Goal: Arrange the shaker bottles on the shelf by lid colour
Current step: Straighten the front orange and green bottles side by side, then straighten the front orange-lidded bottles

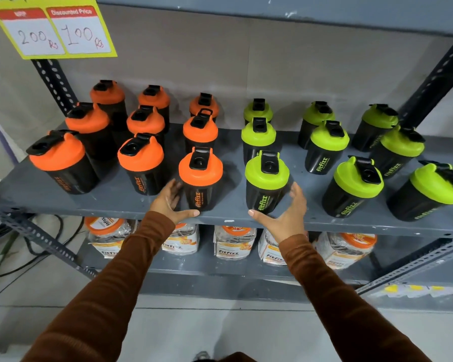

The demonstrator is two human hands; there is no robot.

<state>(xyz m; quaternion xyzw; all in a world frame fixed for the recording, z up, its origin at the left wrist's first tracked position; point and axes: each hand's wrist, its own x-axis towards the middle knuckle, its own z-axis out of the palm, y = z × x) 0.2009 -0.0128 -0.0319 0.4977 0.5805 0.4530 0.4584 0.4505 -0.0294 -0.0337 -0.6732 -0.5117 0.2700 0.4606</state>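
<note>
Left hand (pixel 171 201) cupped open against orange-lid bottle (pixel 200 178), right hand (pixel 285 212) open beside green-lid bottle (pixel 266 182) at 3 o'clock, probably squaring front row.

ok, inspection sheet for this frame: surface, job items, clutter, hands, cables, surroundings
Surface: grey metal shelf, bottles standing upright on it.
Job's things: orange-lid bottles grouped left, green-lid bottles grouped right; no mixing seen.
Clutter: nothing seen on this shelf.
Grippers: left hand open beside the front orange-lid bottle; right hand open beside the front green-lid bottle; contact unclear.
Cables: black cables on the floor, lower left.
Surroundings: price sign upper left; packaged jars on the lower shelf.
</note>
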